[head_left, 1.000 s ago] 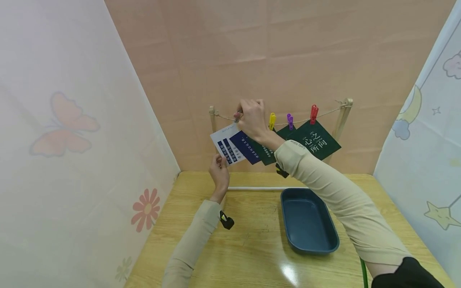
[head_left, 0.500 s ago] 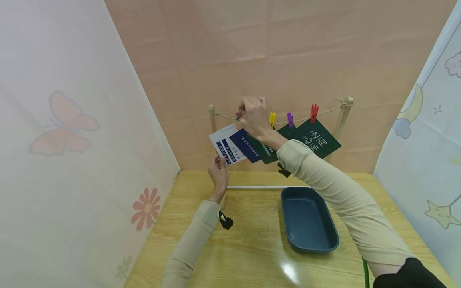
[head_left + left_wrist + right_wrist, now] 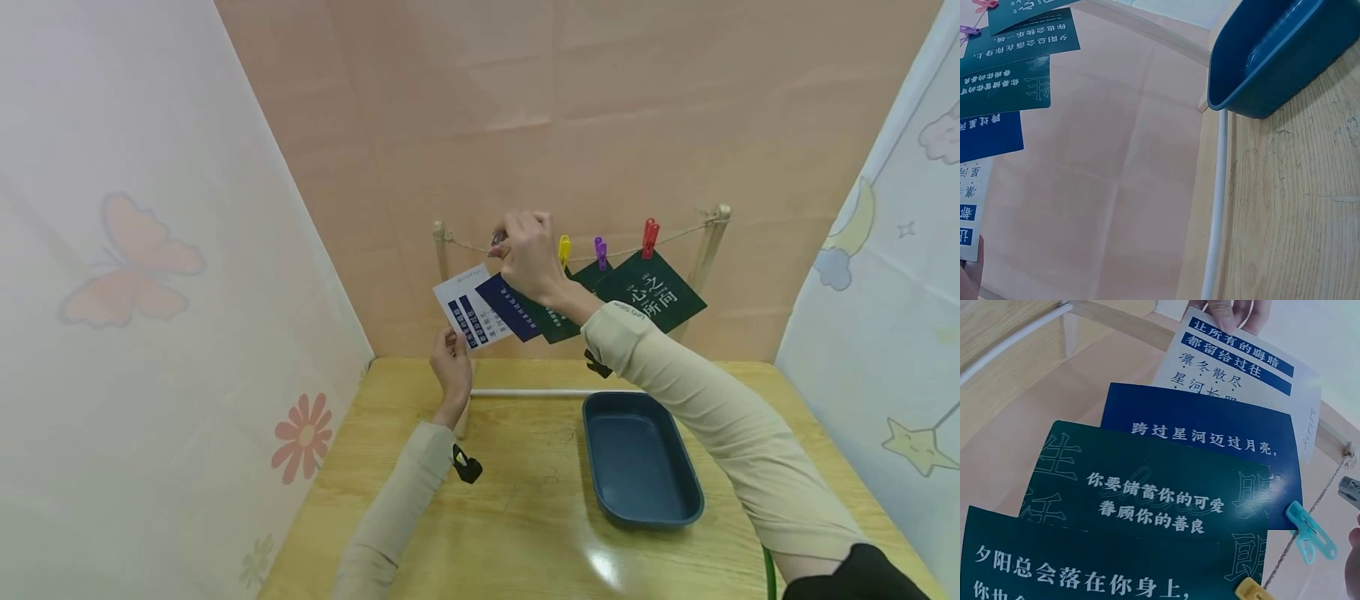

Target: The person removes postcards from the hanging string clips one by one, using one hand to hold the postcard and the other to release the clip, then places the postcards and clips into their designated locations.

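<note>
My left hand [image 3: 452,367] pinches the lower corner of a white card [image 3: 468,304] with dark blue text bars. My right hand [image 3: 531,258] is at the string [image 3: 1322,495], above the cards, and holds a grey clothespin [image 3: 1350,489]. In the right wrist view that clothespin is apart from the white card. A dark blue card [image 3: 1197,425] hangs from a teal clothespin [image 3: 1311,532] and overlaps the white one. Several green cards [image 3: 652,292] hang farther right, with yellow [image 3: 564,250], purple [image 3: 600,253] and red [image 3: 649,238] clothespins on the string.
A blue tray [image 3: 642,458] stands on the wooden table [image 3: 525,500] under my right forearm. Wooden posts [image 3: 708,250] hold the string's ends. A white rod [image 3: 540,392] runs along behind the tray. Printed curtains [image 3: 150,417] enclose the sides.
Both hands keep their holds and have barely moved. The right hand shifts slightly right of where it was, and the white card's top edge sits a little lower below the string.
</note>
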Available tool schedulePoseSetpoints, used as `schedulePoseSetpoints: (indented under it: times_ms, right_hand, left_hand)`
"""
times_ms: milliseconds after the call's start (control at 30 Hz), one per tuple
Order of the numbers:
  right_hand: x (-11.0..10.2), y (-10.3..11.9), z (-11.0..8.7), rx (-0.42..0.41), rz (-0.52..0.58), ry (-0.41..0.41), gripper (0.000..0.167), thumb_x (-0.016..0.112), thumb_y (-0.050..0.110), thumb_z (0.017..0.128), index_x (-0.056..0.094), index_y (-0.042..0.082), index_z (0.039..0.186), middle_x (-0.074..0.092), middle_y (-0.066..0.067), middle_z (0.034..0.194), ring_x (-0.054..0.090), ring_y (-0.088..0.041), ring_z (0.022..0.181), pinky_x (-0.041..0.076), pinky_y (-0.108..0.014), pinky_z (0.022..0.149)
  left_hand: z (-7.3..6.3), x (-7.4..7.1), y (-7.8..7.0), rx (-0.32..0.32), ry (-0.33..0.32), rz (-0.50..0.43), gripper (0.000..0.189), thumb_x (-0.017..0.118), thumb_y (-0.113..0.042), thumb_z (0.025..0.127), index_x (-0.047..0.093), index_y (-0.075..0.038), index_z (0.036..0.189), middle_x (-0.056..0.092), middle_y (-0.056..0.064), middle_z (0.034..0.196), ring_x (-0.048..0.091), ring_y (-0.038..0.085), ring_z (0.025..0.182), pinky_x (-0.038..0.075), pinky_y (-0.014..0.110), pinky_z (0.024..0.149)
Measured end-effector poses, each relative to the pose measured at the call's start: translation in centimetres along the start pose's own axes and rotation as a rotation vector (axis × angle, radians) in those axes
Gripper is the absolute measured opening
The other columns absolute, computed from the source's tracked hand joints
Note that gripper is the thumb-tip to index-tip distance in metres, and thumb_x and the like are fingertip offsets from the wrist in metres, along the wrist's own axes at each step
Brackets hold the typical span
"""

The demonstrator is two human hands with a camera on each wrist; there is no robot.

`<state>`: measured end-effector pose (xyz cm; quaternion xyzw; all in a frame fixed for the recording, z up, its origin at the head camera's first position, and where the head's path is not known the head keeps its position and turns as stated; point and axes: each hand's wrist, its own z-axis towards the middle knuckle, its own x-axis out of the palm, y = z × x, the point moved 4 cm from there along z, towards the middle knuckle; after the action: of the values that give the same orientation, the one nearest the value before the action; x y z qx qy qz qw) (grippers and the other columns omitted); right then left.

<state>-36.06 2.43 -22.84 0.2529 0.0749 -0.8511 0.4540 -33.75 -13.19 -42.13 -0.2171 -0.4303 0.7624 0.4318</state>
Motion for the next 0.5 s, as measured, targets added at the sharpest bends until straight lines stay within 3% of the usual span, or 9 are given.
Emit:
schedulePoseSetpoints:
  times_ms: [133, 267, 400, 500]
  right_hand:
    - [0.3, 0.1, -0.7, -0.045, -0.003, 0.016, 0.023, 0.060, -0.016, 0.077, 0.059, -0.001, 0.094, 0.060, -0.012, 0.090, 0.054, -0.029, 0.088, 0.034, -0.045, 0.083]
    - [0.4, 0.1, -1.3, -0.069, 0.013, 0.035, 0.021, 0.062, -0.014, 0.079, 0.059, -0.002, 0.096, 0.060, -0.013, 0.092, 0.051, -0.029, 0.087, 0.034, -0.042, 0.077]
    - [0.4, 0.0, -1.9, -0.090, 0.043, 0.060, 0.017, 0.063, -0.009, 0.084, 0.060, -0.002, 0.099, 0.059, -0.013, 0.094, 0.050, -0.029, 0.088, 0.034, -0.041, 0.077]
    - [0.2, -0.2, -2.4, -0.116, 0.061, 0.073, 0.021, 0.063, -0.013, 0.081, 0.060, -0.002, 0.098, 0.059, -0.012, 0.093, 0.050, -0.029, 0.088, 0.034, -0.041, 0.078]
  left_hand:
    - [-0.4, -0.1, 0.3, -0.022, 0.018, 0.017, 0.014, 0.058, 0.001, 0.098, 0.064, 0.007, 0.109, 0.066, 0.020, 0.097, 0.068, 0.032, 0.095, 0.058, 0.037, 0.084]
    - [-0.6, -0.1, 0.5, -0.003, 0.031, 0.019, 0.014, 0.058, 0.000, 0.098, 0.064, 0.007, 0.110, 0.066, 0.019, 0.097, 0.068, 0.032, 0.094, 0.058, 0.038, 0.082]
    - [-0.5, -0.3, 0.4, 0.033, 0.019, 0.022, 0.014, 0.058, 0.003, 0.097, 0.064, 0.008, 0.108, 0.066, 0.021, 0.097, 0.068, 0.033, 0.093, 0.058, 0.039, 0.081]
    - [-0.5, -0.3, 0.4, 0.038, 0.014, 0.022, 0.014, 0.058, 0.003, 0.097, 0.064, 0.009, 0.109, 0.066, 0.022, 0.097, 0.068, 0.034, 0.093, 0.058, 0.039, 0.082]
